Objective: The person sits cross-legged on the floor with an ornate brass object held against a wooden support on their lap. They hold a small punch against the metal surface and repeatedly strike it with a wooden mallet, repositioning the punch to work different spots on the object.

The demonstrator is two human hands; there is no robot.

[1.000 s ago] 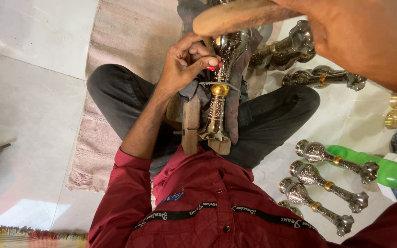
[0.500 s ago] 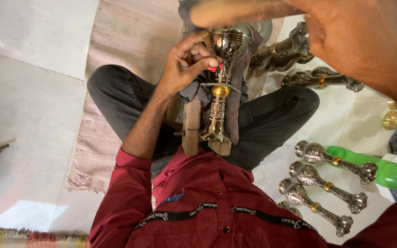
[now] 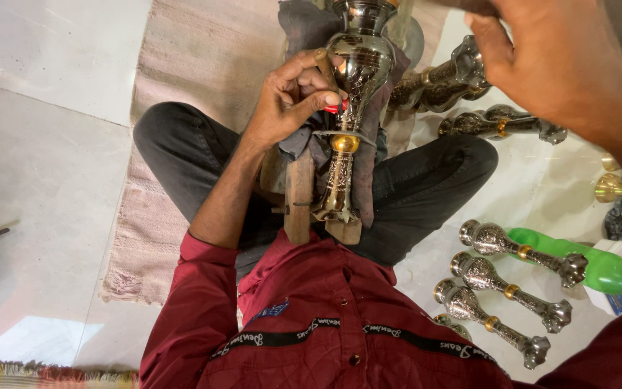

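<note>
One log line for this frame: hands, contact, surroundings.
left hand: pinching small tool against engraved metal vase | right hand: raised, contents unclear | vase: lengthwise on lap | floor: similar pieces, green bottle

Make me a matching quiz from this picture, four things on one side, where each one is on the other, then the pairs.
1. metal vase
2. green bottle
3. left hand
4. mat

a. lying on the floor, far right
b. against the vase's bulb, holding a thin tool
c. propped on wooden blocks in the lap
d. under the crossed legs

Pairs: 1-c, 2-a, 3-b, 4-d
</note>
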